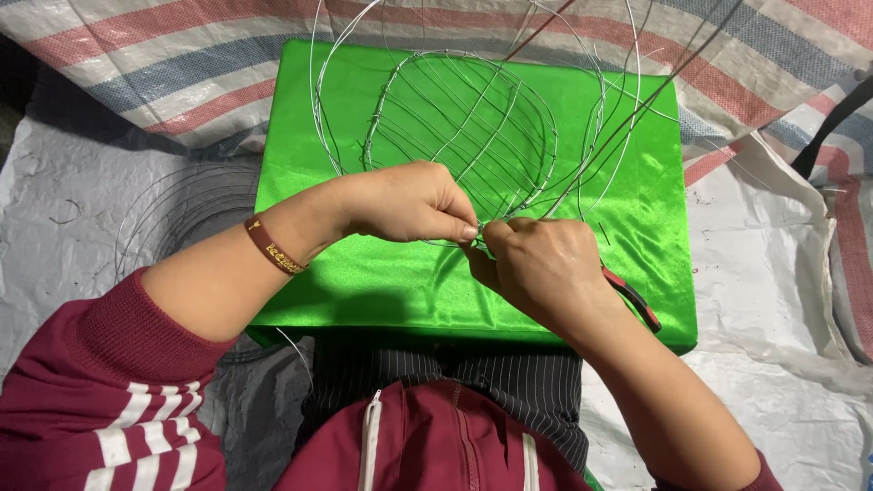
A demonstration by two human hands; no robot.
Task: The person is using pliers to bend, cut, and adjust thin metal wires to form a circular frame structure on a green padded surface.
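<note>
Where the two hands meet, just above the person's lap, both pinch the near edge of a thin silver wire frame shaped like a round basket (464,127). The left hand (409,202) is curled shut, thumb and fingers squeezing the wire at the rim. The right hand (541,264) is closed too, its fingertips touching the same spot, right beside the left.

I think the frame is very light and springy. It looks bendy, so a hard squeeze could push it out of shape, and loose wire ends may poke. The rim, where many wires join, seems the best place to hold.

Under the right hand a pair of red-handled pliers (637,300) peeks out. It all rests on a shiny green cloth-covered board (364,282).

Farther off, the frame shows an oval of wavy wires inside bigger loops. Beyond lies a striped red, blue and white plastic sheet (182,82).
</note>
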